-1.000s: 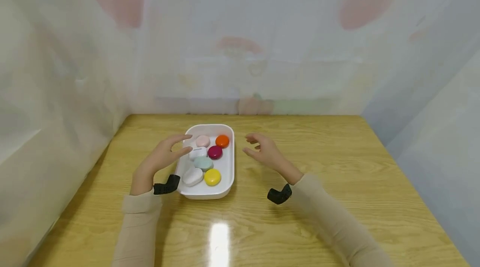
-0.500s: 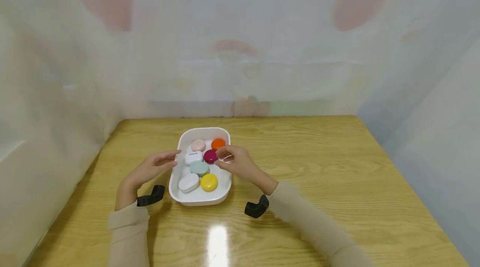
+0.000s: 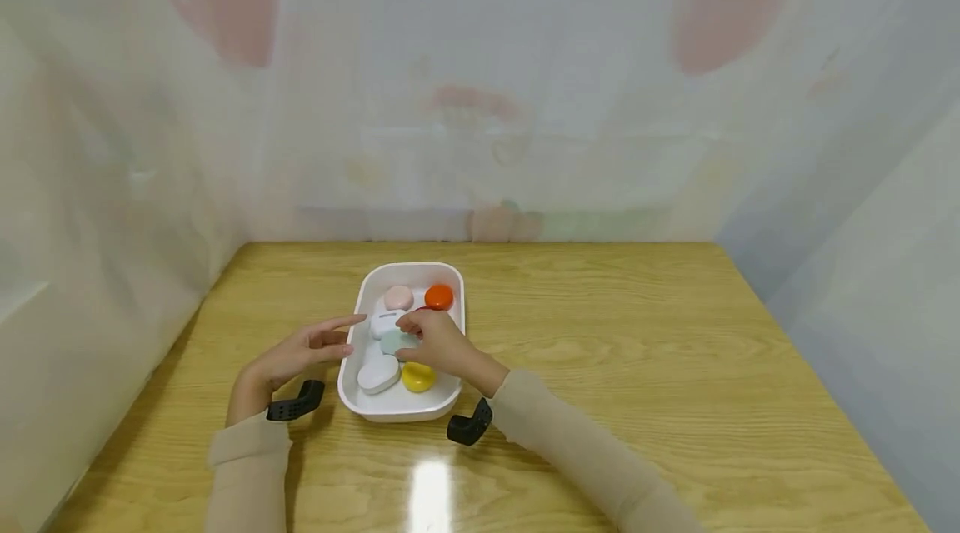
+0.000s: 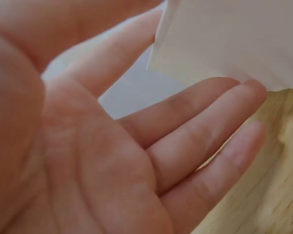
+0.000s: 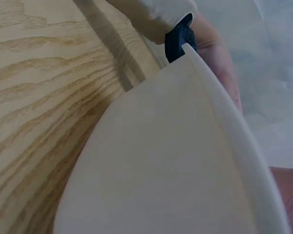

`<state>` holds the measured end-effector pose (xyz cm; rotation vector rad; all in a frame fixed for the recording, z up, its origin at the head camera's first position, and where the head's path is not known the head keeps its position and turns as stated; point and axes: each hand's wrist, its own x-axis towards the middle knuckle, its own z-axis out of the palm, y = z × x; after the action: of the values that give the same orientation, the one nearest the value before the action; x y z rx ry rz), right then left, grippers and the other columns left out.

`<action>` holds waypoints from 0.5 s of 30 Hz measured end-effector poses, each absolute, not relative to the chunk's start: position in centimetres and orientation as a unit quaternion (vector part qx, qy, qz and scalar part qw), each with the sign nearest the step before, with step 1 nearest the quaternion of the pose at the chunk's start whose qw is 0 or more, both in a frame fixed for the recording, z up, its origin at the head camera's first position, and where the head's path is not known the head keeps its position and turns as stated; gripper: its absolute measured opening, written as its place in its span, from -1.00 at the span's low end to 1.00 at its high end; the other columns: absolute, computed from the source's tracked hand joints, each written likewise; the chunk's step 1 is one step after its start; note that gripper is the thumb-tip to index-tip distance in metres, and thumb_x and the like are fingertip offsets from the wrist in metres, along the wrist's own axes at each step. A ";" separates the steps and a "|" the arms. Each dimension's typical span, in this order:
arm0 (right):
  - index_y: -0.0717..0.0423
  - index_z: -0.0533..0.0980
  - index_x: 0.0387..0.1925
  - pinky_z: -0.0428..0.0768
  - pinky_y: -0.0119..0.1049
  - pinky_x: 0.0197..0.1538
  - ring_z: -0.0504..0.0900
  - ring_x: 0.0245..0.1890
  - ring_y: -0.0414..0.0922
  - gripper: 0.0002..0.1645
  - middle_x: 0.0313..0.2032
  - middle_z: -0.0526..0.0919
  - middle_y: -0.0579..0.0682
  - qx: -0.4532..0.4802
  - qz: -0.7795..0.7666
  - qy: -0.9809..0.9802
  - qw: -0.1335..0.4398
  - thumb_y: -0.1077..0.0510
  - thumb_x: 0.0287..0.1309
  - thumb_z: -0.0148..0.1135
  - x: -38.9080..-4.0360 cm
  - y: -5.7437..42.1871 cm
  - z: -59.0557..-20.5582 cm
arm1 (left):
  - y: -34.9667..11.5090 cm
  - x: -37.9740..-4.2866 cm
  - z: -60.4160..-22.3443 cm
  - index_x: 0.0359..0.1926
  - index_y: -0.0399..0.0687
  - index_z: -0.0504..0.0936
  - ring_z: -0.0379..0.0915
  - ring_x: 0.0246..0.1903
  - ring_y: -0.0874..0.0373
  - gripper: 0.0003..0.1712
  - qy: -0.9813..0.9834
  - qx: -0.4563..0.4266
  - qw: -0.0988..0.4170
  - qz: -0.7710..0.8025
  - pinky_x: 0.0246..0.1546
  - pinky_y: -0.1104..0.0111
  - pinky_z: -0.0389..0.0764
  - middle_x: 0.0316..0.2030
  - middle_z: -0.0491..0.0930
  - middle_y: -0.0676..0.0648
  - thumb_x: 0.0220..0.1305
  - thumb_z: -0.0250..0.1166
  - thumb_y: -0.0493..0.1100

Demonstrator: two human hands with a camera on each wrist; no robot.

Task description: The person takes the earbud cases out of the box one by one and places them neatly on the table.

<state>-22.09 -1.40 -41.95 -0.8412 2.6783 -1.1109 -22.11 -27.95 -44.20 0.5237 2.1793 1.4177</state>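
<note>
While the spread left hand [image 3: 296,354] holds nothing, perhaps steadying the white box [image 3: 401,415], I cannot tell if the half-bent right hand [image 3: 447,348] grips the green piece [image 3: 391,342].

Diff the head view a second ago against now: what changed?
The right hand moved left, from beside the white tray to over it, fingers now at the pale green piece; can't tell whether it grips. The left hand drew back left, fingertips now near the left rim. Unchanged layout: pink piece, orange piece, yellow piece.
</note>
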 end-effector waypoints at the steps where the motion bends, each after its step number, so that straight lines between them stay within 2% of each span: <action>1: 0.25 0.58 -0.01 0.62 -0.38 0.05 0.65 -0.08 -0.07 -0.52 -0.09 0.71 0.10 -0.275 -0.361 0.889 0.062 0.15 0.01 0.46 -22.1 -1.6 -42.0 | -28.0 -22.1 -44.3 0.48 -0.16 0.06 0.46 0.07 0.45 -0.29 0.797 0.188 0.245 0.519 0.05 0.42 0.54 0.33 0.28 -0.46 0.43 0.09 -0.11; 4: 0.23 0.57 0.01 0.60 -0.41 0.07 0.65 -0.07 -0.10 -0.50 -0.08 0.71 0.07 -0.257 -0.353 0.897 0.073 0.15 0.00 0.47 -22.4 -2.0 -42.1 | -28.2 -22.0 -44.5 0.49 -0.14 0.05 0.48 0.11 0.30 -0.29 0.798 0.181 0.248 0.518 0.10 0.28 0.57 0.32 0.29 -0.47 0.44 0.09 -0.10; 9: 0.22 0.58 0.00 0.59 -0.39 0.08 0.62 -0.10 -0.12 -0.48 -0.08 0.70 0.06 -0.225 -0.353 0.903 0.093 0.16 -0.05 0.50 -23.0 -2.4 -42.4 | -28.2 -22.1 -44.5 0.49 -0.09 0.06 0.39 0.24 -0.10 -0.30 0.798 0.173 0.253 0.519 0.16 0.08 0.55 0.35 0.25 -0.45 0.44 0.08 -0.07; 11: 0.21 0.59 -0.01 0.58 -0.40 0.07 0.60 -0.11 -0.14 -0.47 -0.08 0.70 0.05 -0.217 -0.347 0.907 0.098 0.16 -0.07 0.51 -23.1 -2.4 -42.5 | -28.1 -22.2 -44.6 0.49 -0.08 0.05 0.39 0.25 -0.09 -0.30 0.797 0.172 0.254 0.520 0.17 0.07 0.54 0.35 0.25 -0.45 0.44 0.08 -0.07; 15: 0.21 0.60 -0.02 0.57 -0.41 0.05 0.59 -0.14 -0.15 -0.46 -0.09 0.71 0.05 -0.214 -0.328 0.915 0.095 0.15 -0.10 0.53 -23.2 -2.4 -42.5 | -28.0 -22.2 -44.6 0.50 -0.08 0.04 0.45 0.17 0.15 -0.28 0.794 0.168 0.254 0.526 0.18 0.11 0.53 0.35 0.26 -0.44 0.44 0.09 -0.08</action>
<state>-23.20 -2.41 -42.51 -0.6352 2.7124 -0.9718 -22.23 -28.00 -44.58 0.4566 2.1567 1.4287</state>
